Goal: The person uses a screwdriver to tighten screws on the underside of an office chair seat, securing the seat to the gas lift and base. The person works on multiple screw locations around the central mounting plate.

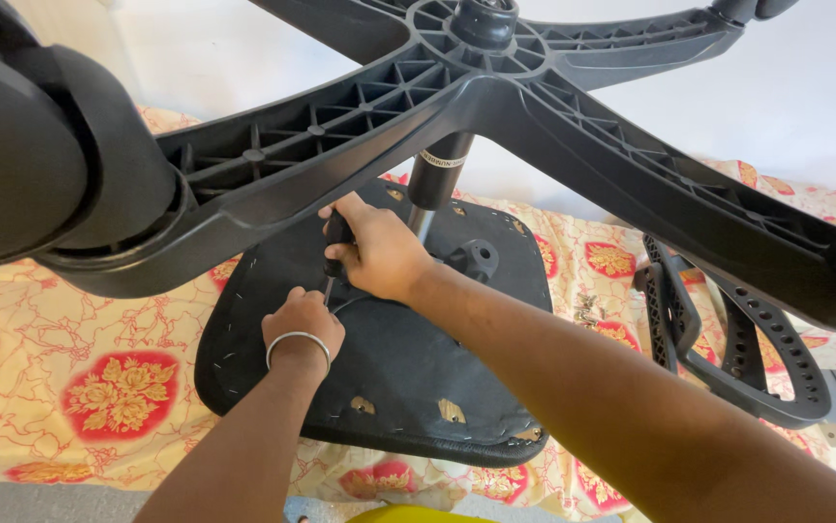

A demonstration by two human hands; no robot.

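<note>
Gripping a dark-handled screwdriver in a closed fist, the right hand drives its shaft down into the underside of an upturned chair seat, near that seat's far-left part and just beside the gas column. The left hand, wearing a silver bangle, is curled shut against the seat at the tool's tip; whether it pinches a screw cannot be told.

The star base hangs over both hands with a castor close by, so a hard push could rock the chair on the soft floral sheet. If the tip skids off its fastener, the left fingers right beside it would likely be struck. The loose armrest at the seat's right edge sits apart from them.
</note>
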